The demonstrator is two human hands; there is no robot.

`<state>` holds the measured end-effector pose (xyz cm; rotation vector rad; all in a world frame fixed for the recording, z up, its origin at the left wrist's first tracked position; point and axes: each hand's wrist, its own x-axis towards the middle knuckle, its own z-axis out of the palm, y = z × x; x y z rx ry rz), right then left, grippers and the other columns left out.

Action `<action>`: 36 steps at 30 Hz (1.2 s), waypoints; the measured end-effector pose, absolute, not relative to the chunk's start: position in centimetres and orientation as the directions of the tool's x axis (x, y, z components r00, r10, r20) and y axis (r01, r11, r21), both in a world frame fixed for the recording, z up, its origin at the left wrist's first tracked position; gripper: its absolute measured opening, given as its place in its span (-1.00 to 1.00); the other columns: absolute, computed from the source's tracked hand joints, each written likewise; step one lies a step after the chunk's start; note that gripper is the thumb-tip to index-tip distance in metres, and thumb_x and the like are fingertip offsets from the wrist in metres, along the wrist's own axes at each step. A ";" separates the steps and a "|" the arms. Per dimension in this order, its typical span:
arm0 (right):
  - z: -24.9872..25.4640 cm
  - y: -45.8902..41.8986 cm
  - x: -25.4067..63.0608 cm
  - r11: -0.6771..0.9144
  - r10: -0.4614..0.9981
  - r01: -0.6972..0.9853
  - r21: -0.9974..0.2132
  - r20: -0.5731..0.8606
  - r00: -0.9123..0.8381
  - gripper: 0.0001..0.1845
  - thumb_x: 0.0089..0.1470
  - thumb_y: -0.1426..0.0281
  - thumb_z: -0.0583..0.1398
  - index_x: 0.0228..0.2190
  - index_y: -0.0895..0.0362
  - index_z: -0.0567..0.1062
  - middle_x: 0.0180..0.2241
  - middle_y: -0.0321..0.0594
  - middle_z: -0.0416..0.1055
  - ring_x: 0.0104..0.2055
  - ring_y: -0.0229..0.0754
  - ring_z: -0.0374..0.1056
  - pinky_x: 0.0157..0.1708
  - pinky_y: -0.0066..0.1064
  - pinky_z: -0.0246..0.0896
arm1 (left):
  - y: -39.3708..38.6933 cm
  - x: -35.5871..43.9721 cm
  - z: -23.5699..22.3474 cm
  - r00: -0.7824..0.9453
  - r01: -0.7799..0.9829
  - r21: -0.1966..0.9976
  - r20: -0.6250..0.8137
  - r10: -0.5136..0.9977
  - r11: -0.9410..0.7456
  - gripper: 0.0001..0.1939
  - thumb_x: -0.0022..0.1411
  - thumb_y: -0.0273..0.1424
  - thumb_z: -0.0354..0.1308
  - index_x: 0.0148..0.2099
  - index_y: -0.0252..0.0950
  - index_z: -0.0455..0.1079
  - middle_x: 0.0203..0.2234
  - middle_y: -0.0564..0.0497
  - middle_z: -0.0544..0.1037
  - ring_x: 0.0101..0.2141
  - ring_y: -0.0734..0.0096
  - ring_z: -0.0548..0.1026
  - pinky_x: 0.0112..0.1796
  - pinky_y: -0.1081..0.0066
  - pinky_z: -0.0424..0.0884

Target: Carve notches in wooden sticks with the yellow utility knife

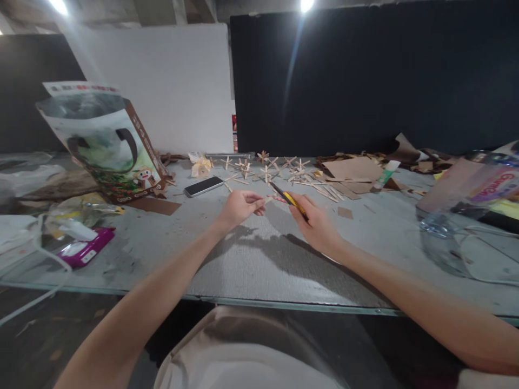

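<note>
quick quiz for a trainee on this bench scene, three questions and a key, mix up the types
1. True or false: the right hand holds the yellow and black cutter.
2. Fill in the blank: the phone lies with its screen facing ____.
3. Multiple choice: which is nearest to the pale brown card on the right of the wooden sticks?
a) the purple device
b) the green and white tube
c) the printed packaging with the dark handle

Key: 1. true; 2. up; 3. b
</note>
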<state>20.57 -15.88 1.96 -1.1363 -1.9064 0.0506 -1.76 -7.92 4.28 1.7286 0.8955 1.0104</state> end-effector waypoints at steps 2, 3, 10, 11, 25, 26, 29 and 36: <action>2.1 -15.9 20.6 0.567 0.734 0.691 -0.448 0.655 -0.178 -0.54 0.44 0.17 -0.02 0.15 0.08 0.46 -0.04 0.03 0.54 -0.04 0.05 0.48 -0.04 -0.16 0.37 | -7.9 -1.7 4.1 0.445 0.237 0.928 0.158 0.881 -0.286 -0.80 0.18 -0.31 0.42 -0.34 -0.35 0.56 -0.50 -0.08 0.65 -0.53 0.40 0.57 -0.36 0.34 0.55; 2.2 -15.9 20.7 0.554 0.747 0.696 -0.457 0.642 -0.173 -0.55 0.43 0.17 -0.01 0.13 0.09 0.48 -0.05 0.02 0.55 -0.07 0.05 0.49 -0.07 -0.18 0.36 | -7.9 -1.7 4.0 0.466 0.291 0.913 0.126 0.876 -0.287 -0.81 0.18 -0.32 0.40 -0.35 -0.34 0.56 -0.51 -0.08 0.65 -0.53 0.39 0.57 -0.36 0.35 0.52; 3.6 -16.5 21.3 0.400 0.868 0.780 -0.481 0.473 -0.154 -0.61 0.35 0.12 0.03 -0.18 0.11 0.53 -0.45 -0.22 0.46 -0.47 -0.15 0.29 -0.41 -0.35 0.07 | -8.3 -1.8 3.8 0.527 0.657 0.564 0.132 0.839 -0.501 -0.93 0.14 -0.39 0.32 -0.37 -0.24 0.62 -0.45 -0.04 0.65 -0.39 0.29 0.56 -0.33 0.35 0.38; 3.8 -16.5 21.5 0.388 0.873 0.789 -0.476 0.465 -0.149 -0.61 0.34 0.12 0.03 -0.22 0.10 0.52 -0.47 -0.23 0.44 -0.49 -0.16 0.26 -0.42 -0.35 0.02 | -8.4 -1.7 3.9 0.546 0.676 0.518 0.125 0.828 -0.524 -0.93 0.13 -0.40 0.31 -0.37 -0.23 0.62 -0.44 -0.04 0.64 -0.39 0.30 0.55 -0.33 0.35 0.38; 7.4 -15.0 23.4 0.486 0.862 0.816 -0.314 0.020 -0.506 -0.78 0.34 0.28 0.03 -0.25 0.08 0.42 -0.43 -0.20 0.45 -0.43 -0.14 0.31 -0.40 -0.36 0.05 | -7.1 -3.2 3.6 0.734 0.519 0.595 0.058 0.677 -0.614 -0.81 0.14 -0.22 0.29 -0.25 -0.18 0.65 -0.35 -0.08 0.65 -0.26 0.19 0.59 -0.16 0.27 0.48; 7.7 -14.9 23.3 0.496 0.856 0.828 -0.262 -0.012 -0.517 -0.77 0.35 0.28 0.02 -0.23 0.08 0.43 -0.42 -0.19 0.45 -0.42 -0.14 0.32 -0.41 -0.35 0.04 | -6.8 -3.6 3.8 0.757 0.474 0.600 0.096 0.647 -0.644 -0.71 0.13 -0.20 0.33 -0.11 -0.15 0.66 -0.18 -0.12 0.67 -0.11 0.12 0.60 -0.04 0.21 0.47; 8.4 -14.6 22.9 0.520 0.834 0.836 -0.175 -0.106 -0.541 -0.66 0.40 0.17 0.01 -0.27 0.07 0.47 -0.44 -0.19 0.45 -0.45 -0.13 0.32 -0.44 -0.35 0.02 | -6.3 -4.6 4.3 0.823 0.413 0.588 0.085 0.561 -0.695 -0.39 0.09 -0.13 0.42 0.20 -0.05 0.58 0.26 -0.17 0.51 0.29 -0.05 0.40 0.28 0.05 0.27; 9.3 -14.0 22.4 0.607 0.779 0.791 -0.076 -0.143 -0.611 -0.57 0.43 0.16 0.03 -0.30 0.10 0.57 -0.45 -0.15 0.50 -0.48 -0.13 0.35 -0.46 -0.33 0.02 | -5.9 -4.7 3.3 0.845 0.482 0.529 -0.070 0.530 -0.699 -0.43 0.14 -0.02 0.40 0.20 0.04 0.58 0.47 -0.03 0.25 0.49 -0.11 0.06 0.41 -0.11 -0.05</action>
